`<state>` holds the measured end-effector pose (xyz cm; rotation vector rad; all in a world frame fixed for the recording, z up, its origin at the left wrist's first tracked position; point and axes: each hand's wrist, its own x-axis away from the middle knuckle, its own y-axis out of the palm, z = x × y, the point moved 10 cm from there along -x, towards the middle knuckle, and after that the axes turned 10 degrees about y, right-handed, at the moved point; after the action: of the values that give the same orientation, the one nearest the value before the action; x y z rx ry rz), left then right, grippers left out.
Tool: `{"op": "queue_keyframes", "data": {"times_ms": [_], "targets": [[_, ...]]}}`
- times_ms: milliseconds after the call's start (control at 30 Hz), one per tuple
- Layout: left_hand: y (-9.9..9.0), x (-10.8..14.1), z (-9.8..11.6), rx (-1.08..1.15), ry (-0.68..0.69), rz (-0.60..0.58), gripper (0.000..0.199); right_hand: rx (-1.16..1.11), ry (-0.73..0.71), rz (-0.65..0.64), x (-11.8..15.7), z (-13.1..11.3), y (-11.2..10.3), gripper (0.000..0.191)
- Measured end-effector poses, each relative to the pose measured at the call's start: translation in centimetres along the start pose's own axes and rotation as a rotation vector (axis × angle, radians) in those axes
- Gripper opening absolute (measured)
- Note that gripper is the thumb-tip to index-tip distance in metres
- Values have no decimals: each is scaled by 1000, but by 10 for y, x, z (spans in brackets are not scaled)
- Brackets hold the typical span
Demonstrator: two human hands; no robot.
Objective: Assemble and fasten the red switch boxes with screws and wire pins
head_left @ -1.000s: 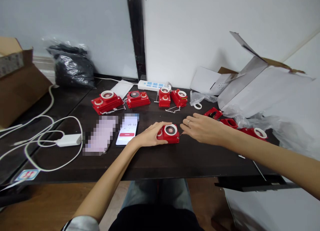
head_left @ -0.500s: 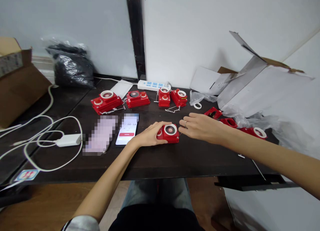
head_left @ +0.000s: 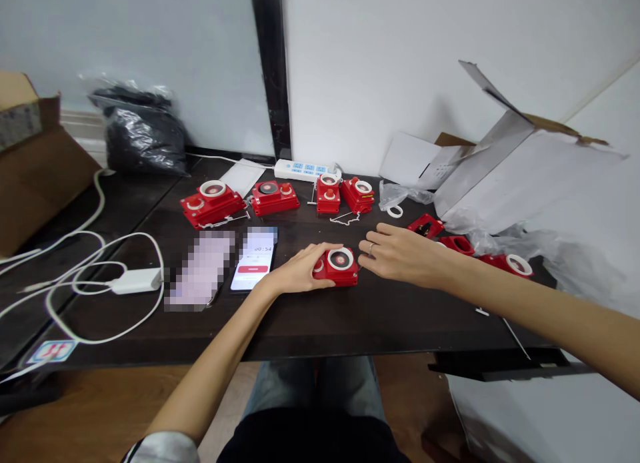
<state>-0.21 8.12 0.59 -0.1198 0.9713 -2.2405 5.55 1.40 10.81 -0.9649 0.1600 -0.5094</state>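
On the dark table before me lies a red alarm box (head_left: 342, 269) with a white-ringed round window. My left hand (head_left: 303, 266) grips its left end, thumb along the near side and fingers over the far side. Just past its right end hovers my right hand (head_left: 390, 253), its fingers curled and pressed together, wearing a ring. Whatever those fingertips hold, if anything, is hidden. Behind stand several similar red boxes: a large one (head_left: 213, 203), one with a dark ring (head_left: 275, 197), and two more (head_left: 329, 195) (head_left: 359, 195) close together.
Two phones (head_left: 201, 269) (head_left: 254, 259) and a white charger (head_left: 135, 281) with looped cable lie left. A power strip (head_left: 307, 170) runs along the wall. Right are a loose white ring (head_left: 395, 211), open red housings (head_left: 426, 226), plastic bags and a white carton (head_left: 520, 169). A brown carton (head_left: 45, 169) stands far left.
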Motion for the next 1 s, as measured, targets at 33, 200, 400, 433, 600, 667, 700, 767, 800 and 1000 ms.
{"op": "queue_keyframes", "data": {"times_ms": [33,200,400,433,600,667,700,767,800,1000], "targets": [[0,0,0,-1,3,3,70,-7,-6,13,0,-1,-1,16],[1,0,2,4,17,0,70,-59,-21,12,1,-4,2,12],[1,-1,0,-17,10,-5,71,-13,85,-116,2,6,15,16],[1,-1,0,-16,10,-5,71,-3,77,-128,3,5,16,17],[1,-1,-1,-19,7,-5,72,1,61,-26,3,2,5,15],[1,0,0,-21,9,-7,72,-12,35,20,3,-1,2,15],[1,0,0,-20,10,-7,72,-20,19,32,4,-2,2,15],[1,0,0,-20,10,-6,72,-42,15,36,4,-2,3,12],[1,0,0,-21,8,-4,72,-53,27,32,4,-1,4,10],[1,0,-1,-33,-7,-1,70,-12,115,-24,4,6,13,19]]}}
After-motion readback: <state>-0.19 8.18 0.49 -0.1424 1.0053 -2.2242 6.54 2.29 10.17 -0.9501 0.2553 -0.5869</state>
